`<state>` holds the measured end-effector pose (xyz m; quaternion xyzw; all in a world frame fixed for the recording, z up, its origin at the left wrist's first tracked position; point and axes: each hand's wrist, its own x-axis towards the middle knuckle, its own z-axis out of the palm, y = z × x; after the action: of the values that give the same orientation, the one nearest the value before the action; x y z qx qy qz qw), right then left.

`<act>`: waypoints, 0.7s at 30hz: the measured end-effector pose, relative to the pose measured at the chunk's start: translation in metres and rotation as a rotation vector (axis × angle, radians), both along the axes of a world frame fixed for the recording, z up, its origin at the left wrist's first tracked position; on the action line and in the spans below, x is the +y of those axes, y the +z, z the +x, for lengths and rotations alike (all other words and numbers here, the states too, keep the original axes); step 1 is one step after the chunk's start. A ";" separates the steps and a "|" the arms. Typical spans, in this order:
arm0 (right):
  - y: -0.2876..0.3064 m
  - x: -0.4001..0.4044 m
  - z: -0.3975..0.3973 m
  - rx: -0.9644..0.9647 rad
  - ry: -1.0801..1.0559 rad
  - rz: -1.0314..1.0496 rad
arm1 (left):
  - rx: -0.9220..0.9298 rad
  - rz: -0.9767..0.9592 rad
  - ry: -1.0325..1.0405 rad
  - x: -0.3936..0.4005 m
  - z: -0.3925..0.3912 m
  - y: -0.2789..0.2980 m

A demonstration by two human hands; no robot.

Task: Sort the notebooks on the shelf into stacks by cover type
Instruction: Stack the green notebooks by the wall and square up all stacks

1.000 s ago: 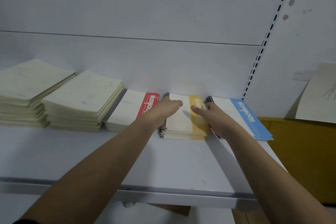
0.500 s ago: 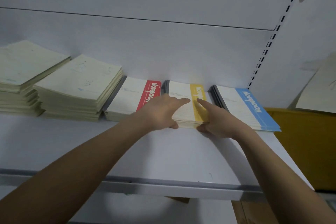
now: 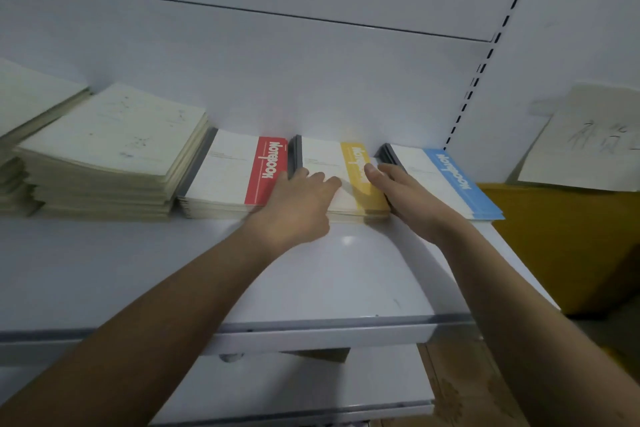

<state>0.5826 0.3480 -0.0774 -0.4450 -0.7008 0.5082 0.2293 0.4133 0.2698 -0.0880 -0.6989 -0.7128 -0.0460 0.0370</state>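
Observation:
Three stacks of white notebooks lie side by side against the back of the white shelf [image 3: 173,270]: a red-striped stack [image 3: 235,173], a yellow-striped stack [image 3: 349,163] and a blue-striped stack [image 3: 446,177]. My left hand [image 3: 298,204] lies on the yellow stack's left side, its fingers flat on the top cover. My right hand [image 3: 405,194] rests against the yellow stack's right edge, in the gap beside the blue stack, thumb on the cover. Further left stand two taller piles of pale cream notebooks [image 3: 110,149].
A slotted upright [image 3: 485,66] closes the shelf on the right. Beyond it are a yellow bin [image 3: 561,239] and a sheet of paper [image 3: 588,135] on the wall. A lower shelf [image 3: 311,388] shows beneath the front lip.
Both hands have shifted around the yellow-striped stack, from resting on top to bracketing its left and right sides. The camera has moved closer and tilted.

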 end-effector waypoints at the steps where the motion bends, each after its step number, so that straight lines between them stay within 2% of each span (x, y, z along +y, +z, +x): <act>1: 0.005 -0.001 0.005 -0.024 0.004 0.048 | 0.047 -0.028 0.011 0.000 0.003 0.001; 3: 0.020 -0.002 0.018 0.006 -0.044 0.164 | 0.068 -0.065 -0.012 0.000 0.011 0.012; 4: 0.027 0.002 0.027 0.067 -0.086 0.209 | -0.002 -0.044 -0.034 0.001 0.018 0.020; 5: 0.035 0.007 0.038 0.127 -0.129 0.232 | -0.158 -0.022 -0.052 0.003 0.028 0.028; 7: 0.044 0.019 0.060 0.186 -0.199 0.233 | -0.599 -0.019 -0.041 0.009 0.056 0.042; 9: 0.041 0.038 0.082 0.094 -0.274 0.261 | -0.955 -0.060 0.041 0.023 0.082 0.048; 12: 0.033 0.065 0.106 -0.074 -0.320 0.279 | -1.301 -0.133 0.157 0.052 0.104 0.049; 17: 0.013 0.117 0.127 -0.150 -0.246 0.047 | -1.484 -0.113 0.328 0.094 0.124 0.044; 19: -0.003 0.140 0.130 -0.084 -0.228 -0.109 | -1.569 -0.113 0.389 0.106 0.131 0.040; 21: -0.009 0.146 0.127 -0.003 -0.219 -0.228 | -1.580 -0.092 0.482 0.117 0.137 0.034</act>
<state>0.7091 0.4940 -0.0862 -0.5428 -0.5860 0.5558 0.2303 0.5506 0.3869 -0.0539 -0.2893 -0.6602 -0.4852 -0.4949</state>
